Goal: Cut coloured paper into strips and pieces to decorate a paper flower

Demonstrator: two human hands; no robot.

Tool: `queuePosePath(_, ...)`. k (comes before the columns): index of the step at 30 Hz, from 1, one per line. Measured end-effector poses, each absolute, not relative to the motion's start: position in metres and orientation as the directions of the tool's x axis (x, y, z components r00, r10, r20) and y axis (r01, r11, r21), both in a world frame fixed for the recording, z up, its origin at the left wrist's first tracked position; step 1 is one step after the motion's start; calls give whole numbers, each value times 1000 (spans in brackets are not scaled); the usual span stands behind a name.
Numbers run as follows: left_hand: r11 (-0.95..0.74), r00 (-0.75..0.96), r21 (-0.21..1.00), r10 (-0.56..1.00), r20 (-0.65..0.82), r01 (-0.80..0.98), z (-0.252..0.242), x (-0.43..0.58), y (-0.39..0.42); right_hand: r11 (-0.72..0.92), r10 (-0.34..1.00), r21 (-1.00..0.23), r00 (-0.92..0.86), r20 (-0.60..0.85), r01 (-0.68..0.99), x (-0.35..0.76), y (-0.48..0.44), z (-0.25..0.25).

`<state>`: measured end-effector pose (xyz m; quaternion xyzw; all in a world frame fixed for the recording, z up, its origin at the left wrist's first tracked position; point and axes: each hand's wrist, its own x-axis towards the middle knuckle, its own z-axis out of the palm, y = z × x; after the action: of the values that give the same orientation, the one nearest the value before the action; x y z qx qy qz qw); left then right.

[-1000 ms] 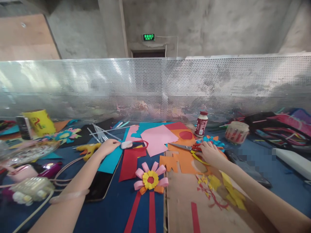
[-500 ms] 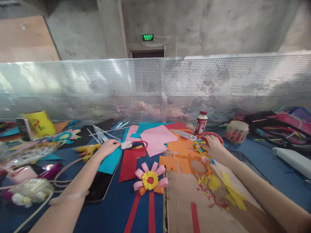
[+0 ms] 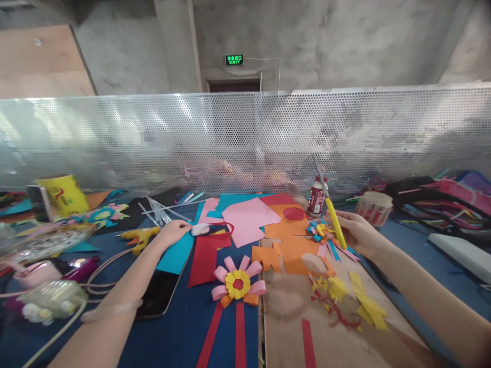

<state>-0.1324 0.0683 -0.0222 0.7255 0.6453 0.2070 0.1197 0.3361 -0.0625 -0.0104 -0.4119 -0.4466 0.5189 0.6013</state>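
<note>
My right hand (image 3: 356,230) grips scissors (image 3: 335,222) by the yellow handle, raised edge-on with the metal blades pointing up in front of a dark red bottle (image 3: 315,199). Just left of that hand lies a small blue, orange and yellow paper flower (image 3: 322,230) with ribbon tails. My left hand (image 3: 175,234) rests at blue paper (image 3: 172,260), fingers drawn together. Its fingertips are at a small white case (image 3: 200,229) with a red loop; whether they hold anything is hidden. Nearer me lies a pink paper flower (image 3: 238,284) with a yellow centre and red strips below.
Pink paper (image 3: 249,220) and orange paper (image 3: 295,253) cover the middle. Yellow scraps (image 3: 370,306) lie on a brown board (image 3: 286,317). At left are a yellow glue gun (image 3: 140,237), a phone (image 3: 159,296) and cables. A perforated metal screen (image 3: 238,133) stands behind.
My right hand has lifted the scissors from lying low over the orange paper and turned them upright, moving slightly right. The small paper flower is now uncovered. My left hand stays put.
</note>
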Motion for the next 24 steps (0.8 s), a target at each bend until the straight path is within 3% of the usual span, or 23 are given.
queuePosePath(13, -147, 37, 450, 969, 244, 881, -18, -134, 69, 92, 993, -964, -43, 106, -251, 338, -60, -20)
queuePosePath(24, -103, -52, 419, 938, 341, 902, -11, -129, 63, 236, 966, -955, -66, 251, -178, 322, -69, -9)
